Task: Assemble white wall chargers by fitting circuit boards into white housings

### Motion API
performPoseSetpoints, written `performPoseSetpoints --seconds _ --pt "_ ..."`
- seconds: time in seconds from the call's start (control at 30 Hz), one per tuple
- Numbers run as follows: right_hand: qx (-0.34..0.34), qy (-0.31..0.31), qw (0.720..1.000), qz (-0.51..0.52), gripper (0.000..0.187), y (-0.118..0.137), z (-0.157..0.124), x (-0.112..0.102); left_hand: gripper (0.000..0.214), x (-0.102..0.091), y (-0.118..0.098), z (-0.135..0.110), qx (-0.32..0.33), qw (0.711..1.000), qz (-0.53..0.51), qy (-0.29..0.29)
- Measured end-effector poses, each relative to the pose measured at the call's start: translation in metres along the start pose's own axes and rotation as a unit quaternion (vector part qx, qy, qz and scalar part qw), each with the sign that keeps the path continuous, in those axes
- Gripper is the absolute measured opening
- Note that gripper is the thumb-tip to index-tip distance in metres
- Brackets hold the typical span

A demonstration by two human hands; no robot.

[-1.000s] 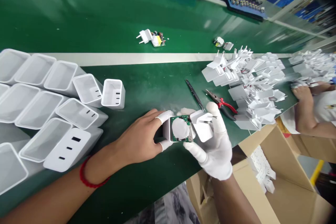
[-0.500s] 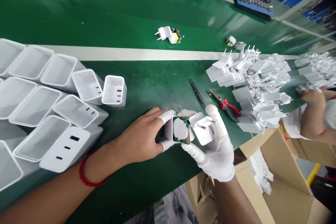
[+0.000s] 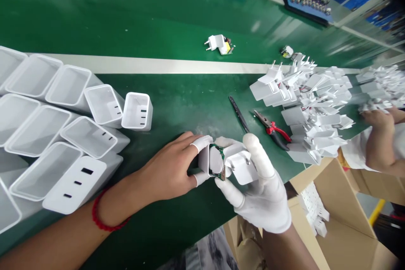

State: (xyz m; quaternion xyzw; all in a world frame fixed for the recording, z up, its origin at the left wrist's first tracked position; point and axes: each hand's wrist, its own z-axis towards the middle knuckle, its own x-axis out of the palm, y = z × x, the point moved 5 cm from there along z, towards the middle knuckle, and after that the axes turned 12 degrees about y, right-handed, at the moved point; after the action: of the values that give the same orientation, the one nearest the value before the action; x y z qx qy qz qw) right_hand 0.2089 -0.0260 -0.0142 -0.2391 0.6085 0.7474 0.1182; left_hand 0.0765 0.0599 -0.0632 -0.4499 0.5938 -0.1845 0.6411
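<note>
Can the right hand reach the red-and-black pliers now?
Probably not without letting go: the white-gloved right hand holds the white plastic plug piece. Otherwise, the red-and-black metal pliers lie uncovered close by.

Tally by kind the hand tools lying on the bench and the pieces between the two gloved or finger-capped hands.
Red-and-black pliers: 1
Slim black tool: 1
White casing in the left hand: 1
Circuit assembly at its mouth: 1
Two-pinned white plug piece in the right hand: 1
Total: 5
</note>
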Motion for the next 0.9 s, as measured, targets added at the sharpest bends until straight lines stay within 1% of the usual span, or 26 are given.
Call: performPoseSetpoints --seconds 0.07,0.2,0.27,0.3,0.33,0.37,0.4,0.43,0.47,0.5,0.53,0.57,0.6,0.63,0.7,0.73,0.8,0.87,0.9 --pt "-0.002 0.006 1.000 -0.017 0.093 0.003 0.003 0.000 0.057 -0.001 -0.001 0.000 0.007 1.000 -0.009 -0.006" --pt "0.019 0.022 0.999 -0.044 0.092 0.003 0.009 0.002 0.056 -0.002 -0.002 0.000 0.011 1.000 -0.022 -0.007" --pt "0.053 0.024 0.997 -0.046 0.094 -0.001 0.007 0.004 0.055 -0.002 -0.002 0.000 0.014 1.000 -0.016 -0.012" --pt "0.079 0.012 0.996 -0.040 0.097 -0.003 0.004 0.005 0.055 -0.002 -0.002 -0.001 0.016 1.000 -0.009 -0.019" --pt "0.103 -0.016 0.994 -0.032 0.100 -0.006 -0.002 0.004 0.054 -0.001 -0.002 -0.001 0.018 0.999 0.001 -0.028" --pt "0.119 -0.070 0.990 -0.031 0.102 -0.007 -0.009 0.003 0.053 -0.001 -0.002 -0.002 0.019 0.999 0.012 -0.039" --pt "0.122 -0.135 0.982 -0.047 0.098 -0.007 -0.018 0.001 0.052 0.000 -0.002 -0.002 0.019 0.998 0.024 -0.052" --pt "0.113 -0.193 0.971 -0.082 0.089 -0.005 -0.028 0.001 0.051 0.001 -0.001 -0.002 0.020 0.997 0.036 -0.066" --pt "0.097 -0.226 0.960 -0.135 0.078 -0.001 -0.036 0.005 0.050 0.003 -0.001 -0.002 0.022 0.996 0.048 -0.079" --pt "0.080 -0.228 0.951 -0.195 0.067 0.002 -0.040 0.012 0.048 0.004 -0.002 -0.002 0.024 0.994 0.060 -0.086" --pt "0.067 -0.208 0.943 -0.250 0.060 0.004 -0.042 0.020 0.047 0.006 -0.002 -0.003 0.027 0.993 0.072 -0.094" --pt "0.062 -0.174 0.938 -0.292 0.057 0.004 -0.040 0.030 0.045 0.007 -0.003 -0.003 0.032 0.991 0.084 -0.100" --pt "0.059 -0.148 0.935 -0.317 0.058 0.003 -0.037 0.038 0.044 0.008 -0.004 -0.003 0.038 0.989 0.096 -0.106" --pt "0.055 -0.149 0.929 -0.334 0.062 0.002 -0.033 0.043 0.043 0.008 -0.005 -0.003 0.042 0.987 0.105 -0.110" --pt "0.037 -0.174 0.919 -0.353 0.070 0.002 -0.021 0.045 0.044 0.008 -0.006 -0.004 0.043 0.985 0.117 -0.119" --pt "0.028 -0.172 0.916 -0.362 0.072 0.001 -0.014 0.046 0.045 0.007 -0.006 -0.005 0.039 0.985 0.119 -0.122" --pt "0.014 -0.137 0.917 -0.374 0.071 -0.003 -0.001 0.046 0.047 0.006 -0.004 -0.005 0.026 0.985 0.116 -0.122" --pt "0.012 -0.095 0.919 -0.382 0.069 -0.009 0.006 0.046 0.048 0.006 -0.002 -0.005 0.021 0.987 0.109 -0.119" --pt "0.013 -0.095 0.917 -0.387 0.069 -0.012 0.006 0.045 0.050 0.006 -0.002 -0.004 0.021 0.988 0.105 -0.115"
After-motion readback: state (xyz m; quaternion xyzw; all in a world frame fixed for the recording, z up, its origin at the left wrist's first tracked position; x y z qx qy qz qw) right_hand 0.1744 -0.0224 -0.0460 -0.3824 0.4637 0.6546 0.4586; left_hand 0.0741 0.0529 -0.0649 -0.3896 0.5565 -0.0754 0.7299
